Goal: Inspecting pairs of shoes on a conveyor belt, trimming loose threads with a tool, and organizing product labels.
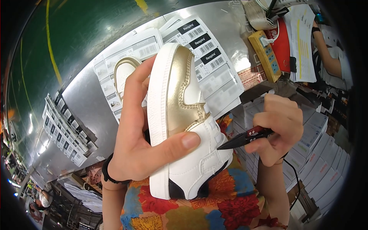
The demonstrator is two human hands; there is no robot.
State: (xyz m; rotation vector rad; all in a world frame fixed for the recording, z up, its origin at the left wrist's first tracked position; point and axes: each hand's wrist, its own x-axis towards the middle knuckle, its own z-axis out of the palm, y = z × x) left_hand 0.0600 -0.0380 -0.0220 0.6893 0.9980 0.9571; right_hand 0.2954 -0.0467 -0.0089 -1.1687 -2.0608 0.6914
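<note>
My left hand [140,134] grips a white and gold sneaker [184,122], held on edge with its white sole turned left and my thumb across the side. My right hand [280,126] holds small black and red thread snips [245,138], their tip touching the shoe's white side near the heel. A second matching shoe [123,73] lies on the metal table [92,111] behind my left hand, mostly hidden.
Sheets of barcode labels [207,50] cover the table, with more label strips [63,130] at left. A yellow power strip [266,55] and papers [303,38] sit at upper right, beside another person's arm [329,53]. White boxes [318,161] are stacked at right.
</note>
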